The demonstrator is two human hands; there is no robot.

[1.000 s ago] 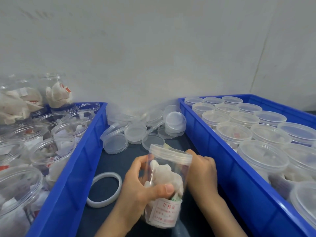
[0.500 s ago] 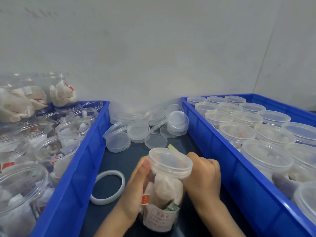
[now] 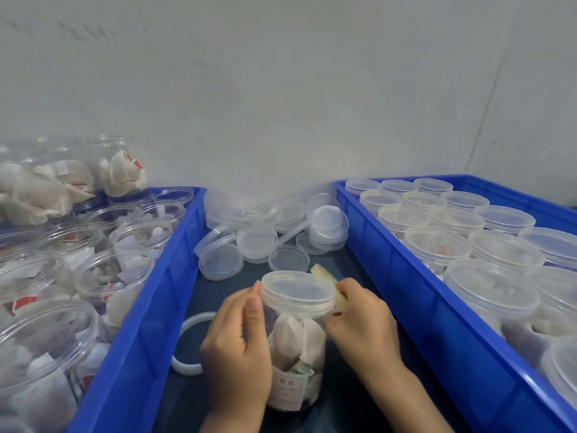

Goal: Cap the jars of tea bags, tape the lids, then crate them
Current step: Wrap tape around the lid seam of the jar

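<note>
Dark table (image 3: 349,267) between two blue crates carries an upright jar (image 3: 295,357), lid (image 3: 298,293) on. Left hand (image 3: 237,348) grips its side; right hand (image 3: 362,320) pinches tape (image 3: 327,284) against the lid's right rim.

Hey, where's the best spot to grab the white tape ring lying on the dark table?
Take the tape ring by its rim, coming from above: it lies flat, centre open, so a finger fits inside. Use the far left arc; the left hand hides the near right part.
</note>
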